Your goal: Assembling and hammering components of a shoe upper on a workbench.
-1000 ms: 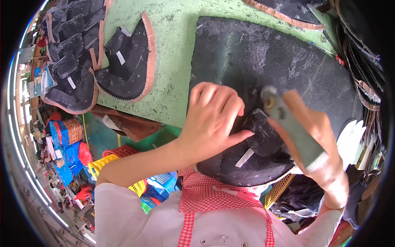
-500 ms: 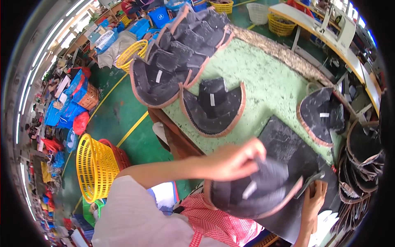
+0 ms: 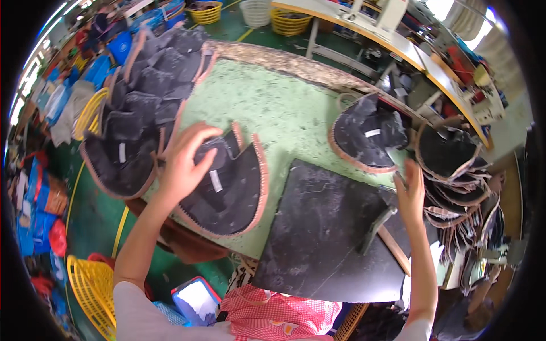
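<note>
My left hand [image 3: 190, 162] is at the left side of the green worktop, thumb and fingers closed around the tongue of a black shoe upper [image 3: 233, 193] with a tan toothed edge. This upper lies over another, whose edge shows behind it. To the right, my right hand [image 3: 412, 193] holds nothing, its fingers apart and reaching toward a second black upper [image 3: 355, 136] with a white label. Between my hands lies a black mat [image 3: 318, 227]. A hammer [image 3: 392, 244] with a metal head and wooden handle rests on the mat's right part.
Overlapping black uppers [image 3: 151, 108] fill the worktop's far left. More uppers [image 3: 449, 150] are stacked at the right edge. A yellow basket [image 3: 91, 290] stands on the floor at lower left. Beyond the worktop runs a long table [image 3: 364, 31] with a machine.
My left hand has carried its shoe upper left and laid it over another on the worktop. My right hand has let go of the hammer and moved toward the right-hand upper. The view has turned right.
</note>
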The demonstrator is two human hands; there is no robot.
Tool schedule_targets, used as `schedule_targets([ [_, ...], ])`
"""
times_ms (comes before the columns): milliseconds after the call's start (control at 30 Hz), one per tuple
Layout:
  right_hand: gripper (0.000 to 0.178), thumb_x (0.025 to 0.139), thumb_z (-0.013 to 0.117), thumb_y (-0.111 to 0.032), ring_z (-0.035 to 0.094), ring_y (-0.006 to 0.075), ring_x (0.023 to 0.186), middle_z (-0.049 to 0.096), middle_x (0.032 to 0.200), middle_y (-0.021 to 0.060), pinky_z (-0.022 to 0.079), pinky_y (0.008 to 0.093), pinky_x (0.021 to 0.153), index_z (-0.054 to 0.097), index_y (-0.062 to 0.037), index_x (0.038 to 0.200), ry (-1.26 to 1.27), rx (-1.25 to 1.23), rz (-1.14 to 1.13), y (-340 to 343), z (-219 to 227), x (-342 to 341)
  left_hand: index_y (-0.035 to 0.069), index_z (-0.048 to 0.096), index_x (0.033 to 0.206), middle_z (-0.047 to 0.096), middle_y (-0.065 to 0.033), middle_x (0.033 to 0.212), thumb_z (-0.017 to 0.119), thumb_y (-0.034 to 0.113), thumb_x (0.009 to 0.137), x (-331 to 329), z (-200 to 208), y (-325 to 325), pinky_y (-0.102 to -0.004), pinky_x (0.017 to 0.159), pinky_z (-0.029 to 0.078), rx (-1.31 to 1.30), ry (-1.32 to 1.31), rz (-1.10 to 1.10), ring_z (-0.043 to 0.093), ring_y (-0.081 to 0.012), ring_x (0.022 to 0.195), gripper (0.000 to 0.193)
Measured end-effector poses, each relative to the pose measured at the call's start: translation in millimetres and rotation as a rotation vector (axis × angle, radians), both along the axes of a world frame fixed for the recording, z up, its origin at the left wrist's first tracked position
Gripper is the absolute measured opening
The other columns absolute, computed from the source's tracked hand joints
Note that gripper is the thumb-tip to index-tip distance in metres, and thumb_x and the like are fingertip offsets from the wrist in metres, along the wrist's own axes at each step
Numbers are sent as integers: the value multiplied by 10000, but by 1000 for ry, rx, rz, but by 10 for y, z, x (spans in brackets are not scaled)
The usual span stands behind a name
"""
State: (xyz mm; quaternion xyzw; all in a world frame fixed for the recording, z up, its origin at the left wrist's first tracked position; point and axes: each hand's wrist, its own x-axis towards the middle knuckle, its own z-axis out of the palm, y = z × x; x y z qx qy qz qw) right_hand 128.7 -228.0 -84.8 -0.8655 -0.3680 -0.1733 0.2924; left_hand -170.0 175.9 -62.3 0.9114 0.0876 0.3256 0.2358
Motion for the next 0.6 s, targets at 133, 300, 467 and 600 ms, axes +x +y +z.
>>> schedule_targets([
  [133, 603, 817, 770, -289, 456, 424, 1262, 495, 1394, 214, 381, 470, 1057, 527, 0, 1286, -131, -224, -394, 339, -97, 871, 91, 641, 1194, 619, -105, 1228, 658, -5, 842, 755, 3, -487, -426, 1075, 410, 3, 14, -256, 512, -313, 1295, 365],
  [300, 210, 890, 714, -86, 535, 67, 694, 658, 819, 27, 456, 228, 682, 612, -29, 1064, 280, 374, 66, 639, 444, 369, 119, 560, 1325, 547, -92, 1374, 706, 69, 838, 1346, 275, -953, -455, 1160, 333, 40, -163, -388, 431, -316, 1383, 510],
  [467, 180, 907, 693, -18, 585, 43, 855, 658, 962, -7, 459, 189, 771, 623, 0, 1072, 536, 477, 337, 331, 1277, -467, 104, 484, 1411, 470, -111, 1471, 763, 183, 833, 1465, 941, -1361, -497, 1213, 212, 54, -332, -448, 279, -332, 1473, 647],
  [600, 195, 872, 711, 33, 648, 87, 890, 689, 972, 45, 516, 229, 807, 627, 7, 1046, 898, 357, 361, -134, 1616, -968, 24, 578, 1090, 679, -31, 958, 686, 108, 937, 1177, 1095, -1751, -237, 758, 499, -822, 232, -920, 619, -68, 868, 206],
])
